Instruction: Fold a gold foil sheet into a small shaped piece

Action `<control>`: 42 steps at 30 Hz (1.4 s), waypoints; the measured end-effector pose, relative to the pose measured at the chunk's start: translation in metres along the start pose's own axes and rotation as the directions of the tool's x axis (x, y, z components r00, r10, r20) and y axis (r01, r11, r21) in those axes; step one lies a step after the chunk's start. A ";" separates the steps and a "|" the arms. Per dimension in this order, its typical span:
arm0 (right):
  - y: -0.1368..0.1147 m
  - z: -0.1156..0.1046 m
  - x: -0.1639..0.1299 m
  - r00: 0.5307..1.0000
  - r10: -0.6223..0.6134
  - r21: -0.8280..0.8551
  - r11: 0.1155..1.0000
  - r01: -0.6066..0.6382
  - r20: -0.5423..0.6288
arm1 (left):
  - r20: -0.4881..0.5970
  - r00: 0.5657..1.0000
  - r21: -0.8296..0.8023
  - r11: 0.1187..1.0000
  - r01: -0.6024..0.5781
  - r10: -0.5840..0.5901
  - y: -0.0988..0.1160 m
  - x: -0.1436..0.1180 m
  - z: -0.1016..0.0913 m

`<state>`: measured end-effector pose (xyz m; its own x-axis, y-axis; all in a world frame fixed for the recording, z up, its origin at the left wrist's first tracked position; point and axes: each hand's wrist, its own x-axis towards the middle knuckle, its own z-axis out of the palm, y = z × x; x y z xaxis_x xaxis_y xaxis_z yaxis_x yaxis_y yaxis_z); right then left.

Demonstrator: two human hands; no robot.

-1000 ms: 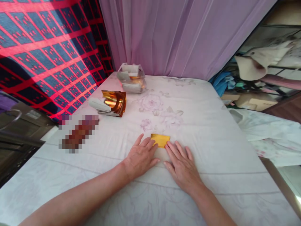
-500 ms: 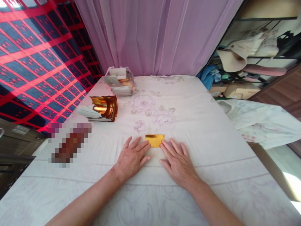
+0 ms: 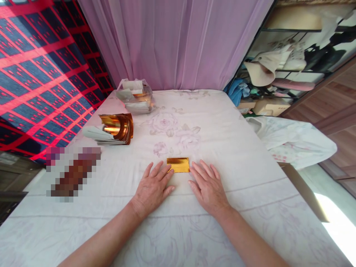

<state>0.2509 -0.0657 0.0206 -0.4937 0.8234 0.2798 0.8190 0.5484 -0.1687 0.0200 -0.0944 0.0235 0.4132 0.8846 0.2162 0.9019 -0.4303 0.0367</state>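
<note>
A small rectangle of shiny gold foil paper lies flat on the white flowered cloth, between my two hands. My left hand rests palm down with its fingers spread, and its fingertips touch the paper's left edge and lower left corner. On the other side, my right hand lies flat too, fingers apart, its fingertips right at the paper's right edge. Neither hand grips anything. Farther off to the left stands a curled stack of gold foil papers with pale backs.
A clear plastic bag of more papers sits at the back left. Left of my hands is a pixelated reddish-brown patch. A purple curtain hangs behind the table, and shelves with hats and boxes stand at the right.
The view has turned slightly to the right. My right fingertips have shifted from on top of the gold paper to its edge; the paper still lies flat.
</note>
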 end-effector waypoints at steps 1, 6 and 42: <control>-0.003 -0.001 0.002 0.999 -0.034 0.005 0.999 0.034 -0.016 | -0.012 1.000 -0.002 1.000 0.003 -0.003 0.001 0.000 0.001; -0.020 -0.002 0.015 0.983 -0.185 0.059 0.981 0.186 -0.008 | -0.065 0.997 -0.027 0.999 0.027 -0.029 0.002 0.000 0.005; 0.011 -0.002 0.012 0.988 0.148 -0.061 0.987 -0.150 -0.032 | -0.037 0.999 0.003 1.000 -0.011 0.011 -0.004 0.001 0.008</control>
<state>0.2543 -0.0500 0.0238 -0.3570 0.8906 0.2816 0.9001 0.4086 -0.1513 0.0179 -0.0900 0.0163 0.4184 0.8726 0.2520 0.8977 -0.4395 0.0314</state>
